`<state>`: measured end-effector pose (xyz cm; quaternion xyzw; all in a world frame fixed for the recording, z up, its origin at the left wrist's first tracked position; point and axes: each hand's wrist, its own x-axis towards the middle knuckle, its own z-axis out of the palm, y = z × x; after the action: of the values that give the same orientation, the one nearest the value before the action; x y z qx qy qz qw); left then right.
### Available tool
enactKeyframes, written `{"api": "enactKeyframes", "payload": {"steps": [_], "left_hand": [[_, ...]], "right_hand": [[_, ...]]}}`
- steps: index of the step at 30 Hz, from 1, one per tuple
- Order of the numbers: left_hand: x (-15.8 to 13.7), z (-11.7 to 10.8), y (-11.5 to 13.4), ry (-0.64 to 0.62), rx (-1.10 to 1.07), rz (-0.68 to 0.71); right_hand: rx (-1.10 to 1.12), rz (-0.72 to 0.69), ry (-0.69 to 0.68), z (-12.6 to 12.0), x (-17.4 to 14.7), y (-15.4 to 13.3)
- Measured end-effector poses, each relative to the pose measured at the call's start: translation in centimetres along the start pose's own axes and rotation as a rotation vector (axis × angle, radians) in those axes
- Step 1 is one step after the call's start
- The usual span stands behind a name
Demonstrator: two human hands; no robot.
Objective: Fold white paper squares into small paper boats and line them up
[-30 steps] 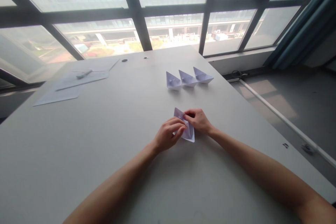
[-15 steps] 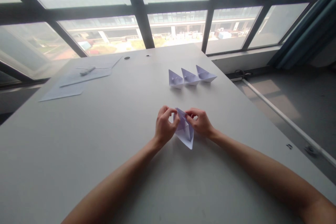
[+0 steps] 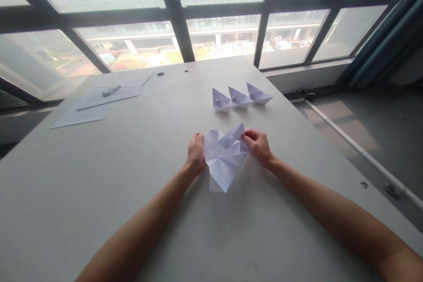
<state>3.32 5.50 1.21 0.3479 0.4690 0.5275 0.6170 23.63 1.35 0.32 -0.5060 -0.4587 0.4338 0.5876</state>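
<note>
Between my two hands is a creased, partly unfolded sheet of white paper (image 3: 223,165), its folds spread wide and one pointed corner facing me. My left hand (image 3: 196,153) grips its left edge, with most of the fingers hidden behind the paper. On the opposite edge my right hand (image 3: 258,146) pinches the paper between thumb and forefinger. Beyond my hands stand three folded paper boats in a slanting row: the left boat (image 3: 221,102), the middle boat (image 3: 239,98) and the right boat (image 3: 260,96).
Flat white sheets (image 3: 86,113) lie at the far left of the white table (image 3: 139,194), with a small whitish object (image 3: 111,90) on top. Two round holes are near the table's back edge. Windows rise behind it, and a blue curtain (image 3: 380,35) hangs at right.
The folded paper boat in my hands has been opened out into a wider creased sheet. My left hand has moved slightly left and my right hand slightly right.
</note>
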Motion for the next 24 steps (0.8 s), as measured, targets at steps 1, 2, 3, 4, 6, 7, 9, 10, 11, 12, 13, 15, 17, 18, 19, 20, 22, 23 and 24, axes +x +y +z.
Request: {"api": "enactKeyframes", "payload": {"steps": [1,2,3,4,6,7,9,10,11,12,13,15,17,18,19,20,22,23,24], "left_hand": [[0.1,-0.1,-0.3,0.018,0.072,0.065],[0.2,-0.2,-0.6,0.017,0.147,0.12],[0.3,-0.4,-0.8,0.005,0.22,0.163],[0.3,-0.5,-1.0,-0.012,0.289,0.195],[0.3,-0.7,-1.2,-0.05,0.412,0.239],[0.3,-0.7,-1.2,-0.068,0.468,0.271],[0.0,-0.7,-1.0,-0.082,0.592,0.399],[-0.2,-0.6,-0.8,-0.073,0.672,0.501],[-0.5,-0.6,-0.6,-0.053,0.761,0.616],[-0.8,-0.4,-0.3,-0.033,0.852,0.725],[-1.2,-0.3,-0.1,-0.026,0.934,0.805],[-1.9,0.0,0.1,-0.069,1.033,0.861],[-2.6,0.4,0.0,-0.201,1.056,0.815],[-2.8,0.5,-0.2,-0.279,1.05,0.778],[-3.0,0.6,-0.4,-0.352,1.041,0.742],[-3.1,0.7,-0.6,-0.413,1.036,0.714],[-3.1,0.8,-0.9,-0.484,1.047,0.687],[-3.1,0.8,-1.0,-0.5,1.064,0.686],[-3.0,0.7,-1.1,-0.511,1.085,0.692]], "right_hand": [[-0.005,-0.003,0.01,0.0,0.1,0.1],[-0.007,-0.004,0.013,0.0,0.1,0.2],[-0.009,-0.003,0.008,-0.1,0.1,0.2],[-0.013,-0.002,-0.002,-0.1,0.2,0.3],[-0.035,-0.003,-0.018,0.0,0.1,0.3],[-0.055,-0.009,-0.019,0.0,0.1,0.3],[-0.109,-0.031,-0.003,0.1,0.0,0.2],[-0.141,-0.046,0.008,0.2,-0.1,0.2],[-0.178,-0.063,0.019,0.3,-0.1,0.1],[-0.222,-0.086,0.028,0.3,-0.2,0.1],[-0.272,-0.111,0.035,0.4,-0.2,0.1],[-0.366,-0.156,0.041,0.4,-0.3,0.2],[-0.432,-0.182,0.043,0.3,-0.4,0.4],[-0.461,-0.195,0.055,0.2,-0.4,0.4],[-0.495,-0.216,0.083,0.1,-0.3,0.4],[-0.536,-0.248,0.124,0.0,-0.3,0.3],[-0.631,-0.327,0.197,-0.3,-0.2,0.1],[-0.672,-0.359,0.202,-0.4,-0.2,0.0],[-0.701,-0.377,0.177,-0.5,-0.1,-0.1]]}}
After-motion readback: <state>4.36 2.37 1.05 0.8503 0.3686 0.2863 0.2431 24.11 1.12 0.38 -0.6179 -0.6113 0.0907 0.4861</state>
